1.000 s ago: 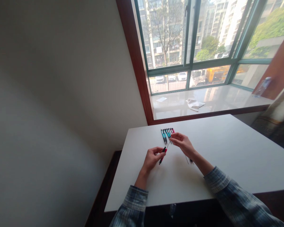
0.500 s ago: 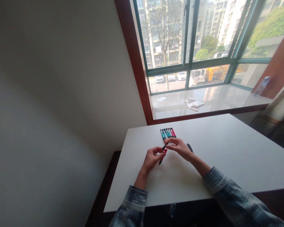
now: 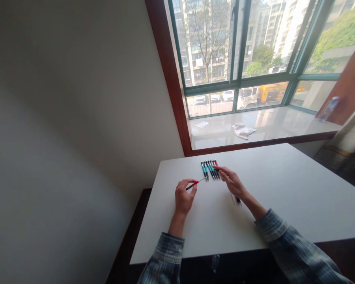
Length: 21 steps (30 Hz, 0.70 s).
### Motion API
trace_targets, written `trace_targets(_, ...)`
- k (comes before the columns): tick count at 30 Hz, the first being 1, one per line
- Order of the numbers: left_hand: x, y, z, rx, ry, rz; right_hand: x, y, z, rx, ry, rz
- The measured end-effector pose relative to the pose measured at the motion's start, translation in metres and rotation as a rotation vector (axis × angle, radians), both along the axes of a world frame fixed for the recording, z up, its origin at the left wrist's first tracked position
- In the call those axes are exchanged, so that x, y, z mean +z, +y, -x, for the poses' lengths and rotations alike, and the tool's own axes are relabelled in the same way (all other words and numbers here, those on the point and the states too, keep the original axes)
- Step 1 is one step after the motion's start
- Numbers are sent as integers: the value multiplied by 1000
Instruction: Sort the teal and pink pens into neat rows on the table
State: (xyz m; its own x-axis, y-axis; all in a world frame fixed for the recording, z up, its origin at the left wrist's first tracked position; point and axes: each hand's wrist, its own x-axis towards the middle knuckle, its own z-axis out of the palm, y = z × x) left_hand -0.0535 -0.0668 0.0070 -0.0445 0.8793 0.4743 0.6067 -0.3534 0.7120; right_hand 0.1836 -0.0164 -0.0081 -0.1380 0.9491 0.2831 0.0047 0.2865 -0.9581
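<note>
My left hand (image 3: 184,197) pinches a red and black pen barrel (image 3: 192,185) above the table. A thin, pale refill (image 3: 202,179) sticks out of its upper right end. My right hand (image 3: 232,182), fingers pressed together, holds a small black pen part (image 3: 217,169), partly covered by the fingertips. Beyond the hands lies a row of several pens (image 3: 205,170), mostly teal and black, with a red one at its right end. Below my right wrist lie a dark pen piece (image 3: 238,200) and a thin rod (image 3: 232,198), partly hidden by the hand.
The white table (image 3: 284,189) stands against a grey wall (image 3: 91,98) at the left. Behind it, a windowsill (image 3: 215,136) holds a crumpled cloth (image 3: 244,131), a paper piece (image 3: 202,124) and a clear bottle (image 3: 329,109). A curtain (image 3: 343,142) hangs at the right.
My hands have moved apart. The black part has come away from the red barrel with my right hand, and the refill now shows. My left hand has tilted the barrel toward the right.
</note>
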Motion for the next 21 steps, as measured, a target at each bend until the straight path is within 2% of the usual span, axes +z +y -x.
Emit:
trace_targets(3, -2, 0, 0, 44, 55, -8, 2, -2, 1, 15, -68, -53)
trace_targets(10, -4, -1, 0, 67, 107, -35, 9, -8, 2, 77, -36, -51)
trace_targets(21, -5, -2, -2, 73, 139, -31, 6, -7, 5, 72, -60, -62)
